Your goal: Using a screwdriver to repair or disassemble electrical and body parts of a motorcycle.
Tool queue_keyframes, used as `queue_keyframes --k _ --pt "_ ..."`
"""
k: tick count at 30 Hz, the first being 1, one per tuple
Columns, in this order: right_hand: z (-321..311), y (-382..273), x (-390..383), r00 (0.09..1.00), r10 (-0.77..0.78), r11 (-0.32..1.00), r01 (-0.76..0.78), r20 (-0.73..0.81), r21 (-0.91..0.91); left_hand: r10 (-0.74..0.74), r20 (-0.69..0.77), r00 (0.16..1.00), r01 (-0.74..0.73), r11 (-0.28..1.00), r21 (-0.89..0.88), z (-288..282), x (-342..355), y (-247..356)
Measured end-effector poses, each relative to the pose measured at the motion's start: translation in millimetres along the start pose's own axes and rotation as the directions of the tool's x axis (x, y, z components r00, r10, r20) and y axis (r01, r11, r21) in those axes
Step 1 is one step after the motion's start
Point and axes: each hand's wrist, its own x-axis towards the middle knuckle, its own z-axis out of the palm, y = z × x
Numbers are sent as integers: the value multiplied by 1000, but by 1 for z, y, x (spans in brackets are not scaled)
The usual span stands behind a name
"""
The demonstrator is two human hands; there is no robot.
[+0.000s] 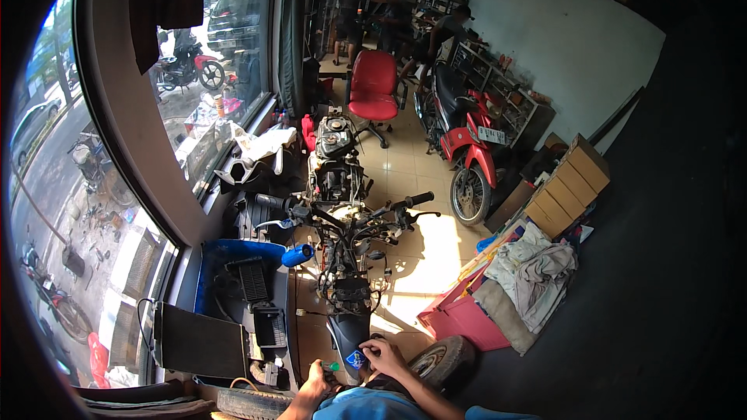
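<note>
A stripped motorcycle [340, 245] stands in front of me, with bare frame, exposed wiring and its handlebars turned across the middle. Its dark fender [348, 333], bearing a blue sticker, reaches close to my body. Left of that fender, my left hand [315, 381] is closed around a small green object [332, 366] whose kind is too small to make out. Over the fender's right side, my right hand [384, 358] has bent fingers drawn together near the sticker. Whatever lies between those fingertips, if anything, is not visible.
At left stand a blue bin [206, 268] with black parts and a dark flat panel [204, 340]. Loose tires [447, 362] lie close by. To the right are a pink box [467, 323] under cloths and cardboard boxes [572, 187]. Beyond are a red motorcycle [471, 148], a red chair [373, 85] and people.
</note>
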Motion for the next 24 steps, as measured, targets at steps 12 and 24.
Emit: queue_keyframes --k 12,24 --pt "3 5 -1 1000 23 1000 -23 11 -13 3 -33 999 -3 1000 0 -6 4 -3" --pt "4 1 0 997 70 997 -70 18 -19 9 -62 998 -9 1000 -9 -15 9 -3"
